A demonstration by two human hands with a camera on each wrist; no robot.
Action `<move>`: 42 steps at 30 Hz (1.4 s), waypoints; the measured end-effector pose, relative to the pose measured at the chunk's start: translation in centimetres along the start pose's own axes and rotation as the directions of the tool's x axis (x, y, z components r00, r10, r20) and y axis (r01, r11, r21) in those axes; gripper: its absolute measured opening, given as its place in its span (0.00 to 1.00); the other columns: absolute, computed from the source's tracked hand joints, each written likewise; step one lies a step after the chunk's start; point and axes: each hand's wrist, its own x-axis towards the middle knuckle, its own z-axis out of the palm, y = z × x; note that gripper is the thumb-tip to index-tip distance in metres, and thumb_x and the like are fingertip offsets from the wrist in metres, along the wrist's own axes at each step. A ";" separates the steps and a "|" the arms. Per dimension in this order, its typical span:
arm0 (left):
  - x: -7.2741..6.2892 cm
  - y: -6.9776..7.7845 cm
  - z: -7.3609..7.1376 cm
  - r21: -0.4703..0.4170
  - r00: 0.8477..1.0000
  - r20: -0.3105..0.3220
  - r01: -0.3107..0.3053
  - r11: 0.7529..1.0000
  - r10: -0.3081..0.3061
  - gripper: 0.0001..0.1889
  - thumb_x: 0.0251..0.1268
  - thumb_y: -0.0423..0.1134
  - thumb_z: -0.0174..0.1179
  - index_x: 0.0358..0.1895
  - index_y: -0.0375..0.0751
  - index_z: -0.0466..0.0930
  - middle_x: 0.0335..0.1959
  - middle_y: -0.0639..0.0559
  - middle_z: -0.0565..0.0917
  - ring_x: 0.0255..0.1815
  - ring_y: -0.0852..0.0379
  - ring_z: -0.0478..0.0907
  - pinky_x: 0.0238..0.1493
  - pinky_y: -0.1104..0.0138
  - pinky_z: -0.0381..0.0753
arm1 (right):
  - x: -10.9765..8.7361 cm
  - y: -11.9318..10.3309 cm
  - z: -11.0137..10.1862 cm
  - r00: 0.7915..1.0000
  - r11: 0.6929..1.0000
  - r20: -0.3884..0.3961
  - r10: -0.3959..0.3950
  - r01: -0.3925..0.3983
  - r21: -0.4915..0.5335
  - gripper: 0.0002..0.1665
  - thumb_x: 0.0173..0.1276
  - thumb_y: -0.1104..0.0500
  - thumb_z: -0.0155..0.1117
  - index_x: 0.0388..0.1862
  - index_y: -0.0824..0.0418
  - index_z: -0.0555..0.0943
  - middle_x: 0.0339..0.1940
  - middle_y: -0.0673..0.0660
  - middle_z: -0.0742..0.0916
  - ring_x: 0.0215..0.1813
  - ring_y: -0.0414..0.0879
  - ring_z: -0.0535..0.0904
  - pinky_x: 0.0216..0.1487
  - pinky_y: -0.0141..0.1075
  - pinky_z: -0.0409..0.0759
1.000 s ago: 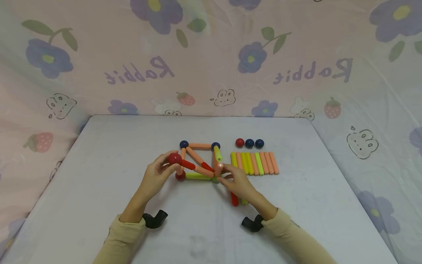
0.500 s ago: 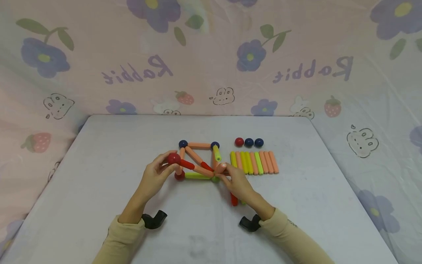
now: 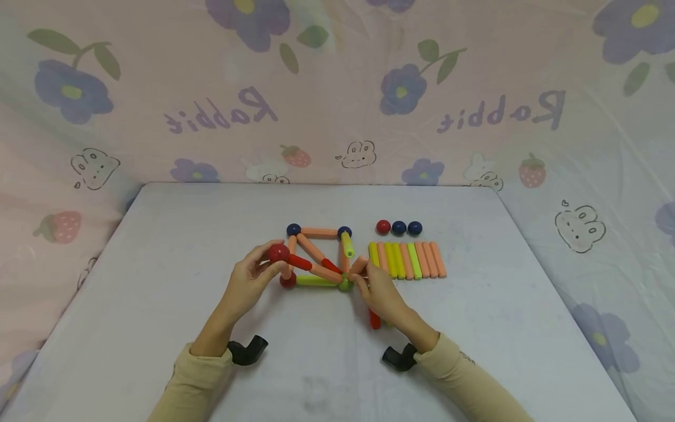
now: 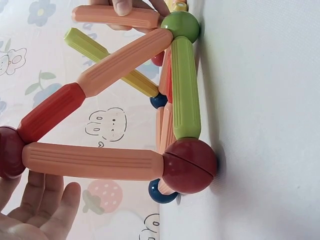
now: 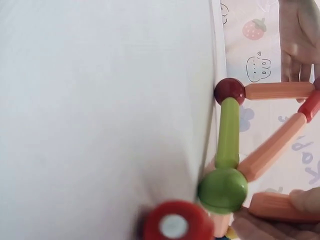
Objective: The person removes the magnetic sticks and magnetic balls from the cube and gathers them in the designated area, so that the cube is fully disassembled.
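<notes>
Head view: left hand grips the raised red ball; right hand pinches a peach stick. Left wrist view: a lime stick links the green ball to the lower red ball. Right wrist view: the peach stick's end lies just beside the green ball (contact not determinable).

The head view faces forward and down over the table; close, sideways wrist views share the green ball.
</notes>
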 end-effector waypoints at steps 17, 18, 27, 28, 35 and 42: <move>0.1 -0.2 0.1 0.008 1.000 -0.014 -0.005 1.000 0.005 0.25 0.67 0.32 0.58 0.66 0.32 0.67 0.60 0.35 0.75 0.53 0.80 0.72 0.54 0.87 0.74 | 0.1 2.3 -3.9 0.993 0.997 -0.095 0.076 -0.078 -0.020 0.10 0.70 0.62 0.59 0.44 0.69 0.75 0.41 0.65 0.85 0.44 0.54 0.84 0.45 0.42 0.87; 0.1 -0.2 0.1 0.006 1.000 -0.015 -0.005 1.000 0.005 0.25 0.67 0.32 0.59 0.66 0.32 0.68 0.60 0.35 0.75 0.53 0.79 0.72 0.54 0.87 0.74 | 0.0 2.6 -4.2 0.992 0.996 -0.103 0.078 -0.081 -0.027 0.10 0.70 0.62 0.59 0.44 0.69 0.76 0.41 0.64 0.85 0.43 0.54 0.83 0.44 0.41 0.86; 0.0 -0.2 0.1 0.011 1.000 -0.019 0.001 1.000 -0.001 0.25 0.66 0.32 0.59 0.66 0.32 0.68 0.61 0.35 0.75 0.53 0.79 0.72 0.54 0.87 0.74 | -0.6 4.8 -6.9 0.984 0.992 -0.162 0.072 -0.087 -0.089 0.18 0.71 0.63 0.58 0.55 0.72 0.75 0.38 0.66 0.82 0.38 0.53 0.80 0.33 0.24 0.78; 0.0 -0.2 0.1 0.011 1.000 -0.018 0.003 1.000 -0.002 0.25 0.66 0.32 0.59 0.66 0.32 0.68 0.61 0.35 0.75 0.53 0.78 0.72 0.54 0.87 0.74 | -0.6 5.0 -7.1 0.983 0.991 -0.169 0.074 -0.091 -0.095 0.18 0.71 0.64 0.58 0.56 0.73 0.75 0.38 0.66 0.82 0.37 0.53 0.80 0.32 0.23 0.78; 0.0 -0.1 0.2 0.005 1.000 -0.016 -0.004 1.000 0.005 0.25 0.67 0.31 0.58 0.66 0.31 0.68 0.61 0.33 0.74 0.52 0.79 0.72 0.53 0.87 0.74 | -0.9 6.2 -8.7 0.974 0.979 -0.189 0.123 -0.150 -0.137 0.23 0.71 0.63 0.58 0.59 0.77 0.72 0.39 0.69 0.83 0.36 0.52 0.79 0.31 0.21 0.74; 0.0 -0.2 0.2 0.007 1.000 -0.012 -0.013 1.000 0.013 0.25 0.66 0.31 0.58 0.66 0.31 0.68 0.61 0.33 0.74 0.52 0.80 0.72 0.53 0.87 0.74 | -1.3 7.9 -10.3 0.963 0.968 -0.213 0.162 -0.197 -0.154 0.24 0.70 0.63 0.58 0.60 0.78 0.72 0.41 0.72 0.83 0.35 0.49 0.78 0.26 0.23 0.72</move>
